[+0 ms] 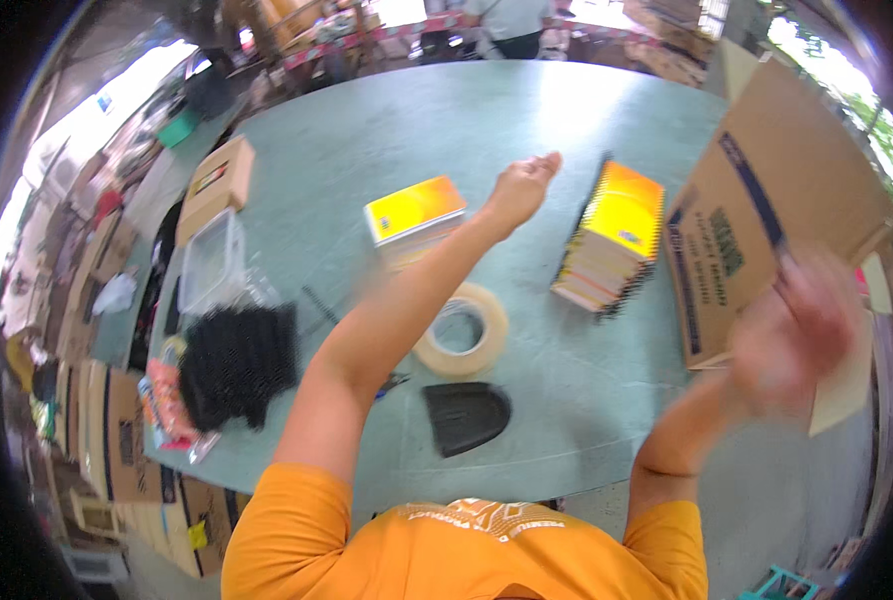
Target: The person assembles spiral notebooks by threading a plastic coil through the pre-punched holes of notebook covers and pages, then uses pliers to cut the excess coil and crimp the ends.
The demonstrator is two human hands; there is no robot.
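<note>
My left hand (526, 192) reaches far out over the green table, its fingers curled together; anything inside them is hidden. To its left sits a stack of yellow-covered pads (416, 208), partly behind my forearm. Right of the hand stands a stack of spiral notebooks (621, 215) with yellow covers and black coils along the sides. My right hand (796, 335) is raised in front of a large open cardboard box (726, 220), smeared by motion, so its fingers cannot be made out. Below my left forearm lies a wide roll of clear tape (496, 338).
A flat black rounded piece (468, 418) lies near the table's front edge. Left are a heap of black coils (238, 362), a clear plastic container (213, 262) and a brown carton (218, 185). Cardboard boxes (116, 440) stand beside the table. A person (514, 25) stands beyond the far edge.
</note>
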